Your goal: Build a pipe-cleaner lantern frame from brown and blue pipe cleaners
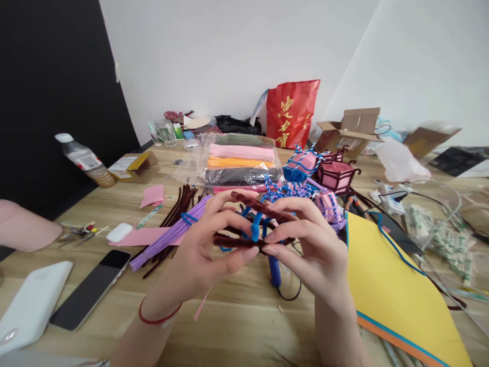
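One brown-and-blue frame (255, 229), braced from both sides at the dial's centre.
Toward eight o'clock lies one phone (91, 289); at nine, one purple stem bundle (170, 234), perhaps left close for easy picking (its strands overlap too much to count). The left hand (202, 250) grips the frame between fingers and thumb; the right hand (321, 250) pinches its opposite side, presumably to steady the soft stems. One yellow sheet (397, 265) lies toward four.
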`<state>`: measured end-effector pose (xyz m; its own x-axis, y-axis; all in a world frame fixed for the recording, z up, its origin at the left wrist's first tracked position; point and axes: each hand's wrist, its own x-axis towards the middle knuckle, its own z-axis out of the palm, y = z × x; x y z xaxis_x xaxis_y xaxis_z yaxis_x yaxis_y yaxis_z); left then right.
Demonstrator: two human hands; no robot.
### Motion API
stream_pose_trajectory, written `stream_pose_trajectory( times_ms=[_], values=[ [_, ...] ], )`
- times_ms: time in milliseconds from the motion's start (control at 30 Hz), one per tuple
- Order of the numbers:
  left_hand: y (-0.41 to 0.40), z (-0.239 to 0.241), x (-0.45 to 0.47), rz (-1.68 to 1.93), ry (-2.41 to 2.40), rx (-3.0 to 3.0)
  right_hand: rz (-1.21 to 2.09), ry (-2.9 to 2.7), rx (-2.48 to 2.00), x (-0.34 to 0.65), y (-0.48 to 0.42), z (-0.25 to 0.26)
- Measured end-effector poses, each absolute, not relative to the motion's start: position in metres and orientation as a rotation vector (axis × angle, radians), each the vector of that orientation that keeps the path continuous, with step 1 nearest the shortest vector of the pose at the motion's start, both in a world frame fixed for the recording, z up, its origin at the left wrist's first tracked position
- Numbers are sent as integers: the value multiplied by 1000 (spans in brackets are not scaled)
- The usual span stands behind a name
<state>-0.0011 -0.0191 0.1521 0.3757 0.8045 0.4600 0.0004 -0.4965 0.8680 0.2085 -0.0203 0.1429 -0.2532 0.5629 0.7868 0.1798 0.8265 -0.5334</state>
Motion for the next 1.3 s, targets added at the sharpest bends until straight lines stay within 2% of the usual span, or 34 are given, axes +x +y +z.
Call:
stream_pose_trajectory(
  times_ms=[600,800,933,1100,1300],
  values=[
    [-20,152,3,1300,778,1752,362,-1873,-707,209,-24,146],
    [-9,145,3,1327,829,1573,391,-1568,-837,220,-33,127],
    [-3,140,1,1416,847,1535,386,-1361,-1008,243,-38,103],
    [1,136,0,1548,846,1524,524,-1541,-1256,276,-48,40],
    [-6,140,6,1638,1009,1548,564,-1704,-1091,261,-52,-24]
  ],
)
